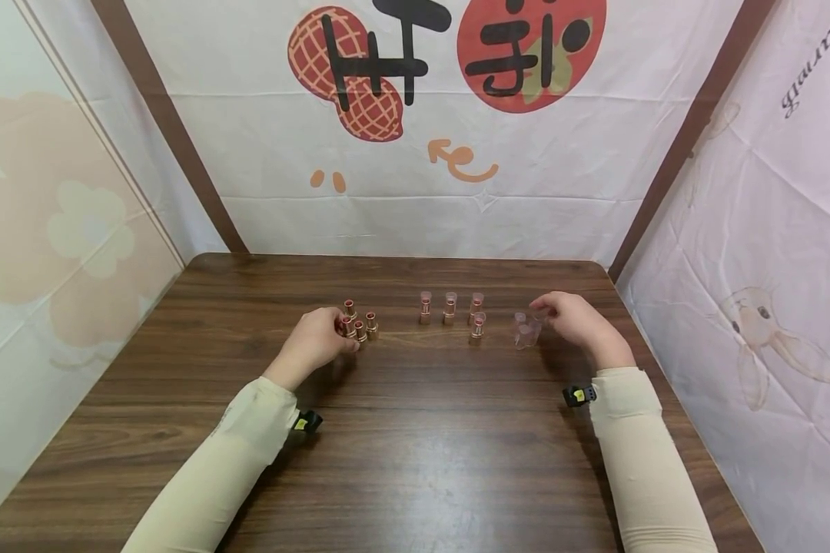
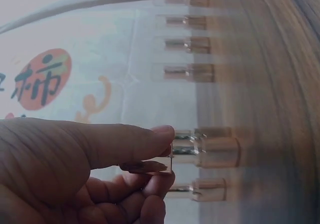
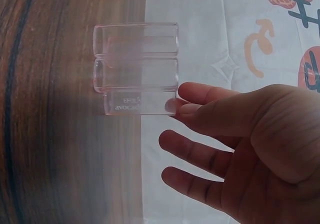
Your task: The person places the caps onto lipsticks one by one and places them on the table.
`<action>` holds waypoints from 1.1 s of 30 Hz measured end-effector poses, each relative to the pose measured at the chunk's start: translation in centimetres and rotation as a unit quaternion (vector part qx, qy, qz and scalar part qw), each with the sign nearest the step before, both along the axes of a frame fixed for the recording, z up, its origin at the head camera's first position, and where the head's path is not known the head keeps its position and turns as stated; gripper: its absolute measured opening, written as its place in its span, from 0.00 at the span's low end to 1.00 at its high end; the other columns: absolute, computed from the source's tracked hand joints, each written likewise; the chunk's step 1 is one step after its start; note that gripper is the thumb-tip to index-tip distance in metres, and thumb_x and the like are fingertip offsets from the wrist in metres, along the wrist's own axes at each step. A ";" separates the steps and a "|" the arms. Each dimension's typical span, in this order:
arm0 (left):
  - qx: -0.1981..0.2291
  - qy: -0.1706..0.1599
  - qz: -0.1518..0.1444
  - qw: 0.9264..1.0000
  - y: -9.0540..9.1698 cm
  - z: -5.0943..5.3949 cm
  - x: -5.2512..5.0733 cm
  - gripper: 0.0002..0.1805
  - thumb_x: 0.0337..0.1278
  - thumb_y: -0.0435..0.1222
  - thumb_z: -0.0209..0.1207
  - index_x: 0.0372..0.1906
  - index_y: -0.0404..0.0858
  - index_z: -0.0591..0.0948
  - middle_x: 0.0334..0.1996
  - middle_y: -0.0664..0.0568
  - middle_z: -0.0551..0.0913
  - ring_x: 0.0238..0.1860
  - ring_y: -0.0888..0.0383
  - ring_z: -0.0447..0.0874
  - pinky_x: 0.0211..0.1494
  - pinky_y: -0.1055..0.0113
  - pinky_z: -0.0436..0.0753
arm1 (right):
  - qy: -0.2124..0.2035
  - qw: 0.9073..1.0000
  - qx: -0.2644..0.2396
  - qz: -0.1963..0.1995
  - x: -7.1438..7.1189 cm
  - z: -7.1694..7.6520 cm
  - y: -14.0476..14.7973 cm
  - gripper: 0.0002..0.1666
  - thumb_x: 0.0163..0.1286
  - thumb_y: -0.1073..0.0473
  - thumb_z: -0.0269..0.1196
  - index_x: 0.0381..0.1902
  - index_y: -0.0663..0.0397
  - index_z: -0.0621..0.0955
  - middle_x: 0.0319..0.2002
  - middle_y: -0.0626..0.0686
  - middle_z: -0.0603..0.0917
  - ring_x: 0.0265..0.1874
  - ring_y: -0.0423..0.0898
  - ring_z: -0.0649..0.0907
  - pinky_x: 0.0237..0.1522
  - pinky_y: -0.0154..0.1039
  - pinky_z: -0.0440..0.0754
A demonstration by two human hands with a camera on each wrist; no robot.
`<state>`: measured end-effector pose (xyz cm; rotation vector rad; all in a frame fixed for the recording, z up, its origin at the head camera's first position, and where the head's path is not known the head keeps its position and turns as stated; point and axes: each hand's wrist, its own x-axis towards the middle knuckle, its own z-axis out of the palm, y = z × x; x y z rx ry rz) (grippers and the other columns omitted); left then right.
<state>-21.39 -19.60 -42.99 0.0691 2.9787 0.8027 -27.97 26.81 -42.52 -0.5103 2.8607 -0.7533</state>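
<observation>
Thumb and fingers of the left hand (image 1: 314, 338) (image 2: 90, 159) pinch a gold lipstick tube (image 2: 162, 165). Beside that hand, uncapped gold lipsticks with red tips (image 1: 371, 324) stand upright in a close group on the table; two more tubes (image 2: 220, 151) (image 2: 210, 189) show past the fingertips in the left wrist view. On the right, the right hand (image 1: 581, 326) (image 3: 235, 134) pinches the end of a clear cap (image 3: 132, 104) between thumb and index finger, its other fingers spread. Two more clear caps (image 3: 135, 75) (image 3: 135, 41) stand beside it in the right wrist view.
Several lipsticks with clear caps (image 1: 450, 309) (image 2: 195, 73) stand upright between the hands, one nearer than the others. The wooden table (image 1: 415, 430) has a printed white cloth (image 1: 415, 219) behind it and cloths at both sides.
</observation>
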 end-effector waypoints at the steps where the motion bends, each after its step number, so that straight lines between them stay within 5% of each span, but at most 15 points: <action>1: 0.002 0.001 -0.003 1.000 0.1 0.2 0.1 0.14 0.54 0.42 0.74 0.36 0.40 0.81 0.32 0.50 0.83 0.33 0.53 0.78 0.38 0.58 0.76 | 0.000 1.000 0.000 0.001 -0.1 -0.1 0.0 0.21 0.74 0.72 0.52 0.62 0.60 0.80 0.58 0.63 0.82 0.55 0.59 0.80 0.57 0.59 0.78; 14: 0.030 0.021 -0.047 0.998 1.8 1.5 1.3 0.13 0.53 0.39 0.75 0.37 0.40 0.81 0.33 0.52 0.85 0.35 0.56 0.82 0.43 0.57 0.80 | 0.019 0.999 0.019 0.021 -0.6 -1.2 0.0 0.19 0.74 0.72 0.56 0.58 0.58 0.83 0.54 0.60 0.85 0.53 0.58 0.83 0.55 0.58 0.80; 23: 0.040 0.021 -0.070 0.997 3.3 0.4 1.3 0.13 0.51 0.39 0.75 0.36 0.43 0.81 0.32 0.56 0.85 0.36 0.58 0.83 0.46 0.58 0.80 | 0.042 0.998 0.046 0.007 -0.6 -0.4 -0.1 0.17 0.75 0.68 0.58 0.58 0.62 0.82 0.54 0.62 0.85 0.53 0.58 0.83 0.56 0.58 0.79; 33: 0.051 0.005 -0.085 0.995 4.0 -0.8 0.9 0.14 0.49 0.38 0.77 0.35 0.43 0.81 0.31 0.57 0.85 0.34 0.60 0.82 0.46 0.59 0.81 | 0.091 0.995 0.045 -0.001 0.4 2.3 -0.6 0.14 0.75 0.64 0.61 0.55 0.64 0.82 0.50 0.62 0.84 0.49 0.57 0.83 0.53 0.57 0.79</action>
